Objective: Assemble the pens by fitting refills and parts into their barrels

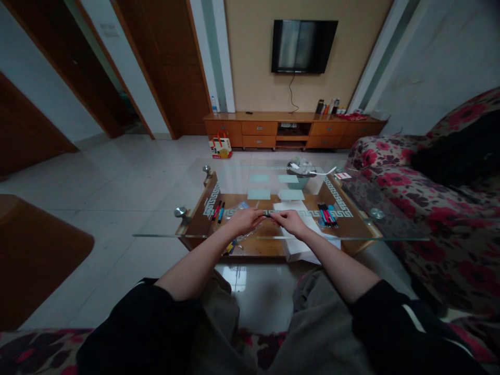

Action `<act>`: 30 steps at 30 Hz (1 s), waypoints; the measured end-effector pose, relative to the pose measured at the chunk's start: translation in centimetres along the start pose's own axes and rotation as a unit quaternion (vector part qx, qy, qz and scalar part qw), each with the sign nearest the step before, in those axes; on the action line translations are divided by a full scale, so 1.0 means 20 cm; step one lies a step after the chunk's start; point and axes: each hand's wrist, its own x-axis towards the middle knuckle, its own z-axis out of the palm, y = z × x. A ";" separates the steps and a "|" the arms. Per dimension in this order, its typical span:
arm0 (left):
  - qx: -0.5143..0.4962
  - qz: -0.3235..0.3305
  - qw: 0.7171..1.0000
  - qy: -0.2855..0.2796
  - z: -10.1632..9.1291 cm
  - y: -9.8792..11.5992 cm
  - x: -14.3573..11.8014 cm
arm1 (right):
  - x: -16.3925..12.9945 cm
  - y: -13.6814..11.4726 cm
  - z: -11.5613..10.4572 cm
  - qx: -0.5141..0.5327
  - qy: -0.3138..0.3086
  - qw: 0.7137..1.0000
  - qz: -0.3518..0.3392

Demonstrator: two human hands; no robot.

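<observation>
My left hand [245, 220] and my right hand [289, 221] meet over the near edge of a glass coffee table [164, 229]. Between their fingertips they pinch a small dark pen-like object [267, 214]; each hand grips one end. A white sheet of paper [297, 237] lies under my right hand. A few pens [217, 211] lie at the left of the table, and a bunch of several pens [327, 214] lies at the right. Small pale green notes [258, 194] sit further back on the glass.
A basket with crumpled paper [300, 174] stands at the table's far side. A flowered sofa [437, 208] runs along the right. A wooden TV cabinet [292, 127] and a wall TV [303, 46] are at the back; a gift bag [221, 146] stands on the tiled floor.
</observation>
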 end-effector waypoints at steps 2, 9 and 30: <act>0.001 0.001 1.000 0.001 0.01 0.00 0.00 | 0.00 0.00 0.00 0.002 0.001 1.000 -0.001; 0.010 -0.007 1.000 -0.002 0.01 -0.01 0.00 | 0.00 0.01 0.01 0.046 0.016 0.999 -0.006; 0.003 -0.014 1.000 0.014 0.01 -0.01 -0.02 | -0.03 -0.04 -0.01 0.055 0.007 0.996 0.070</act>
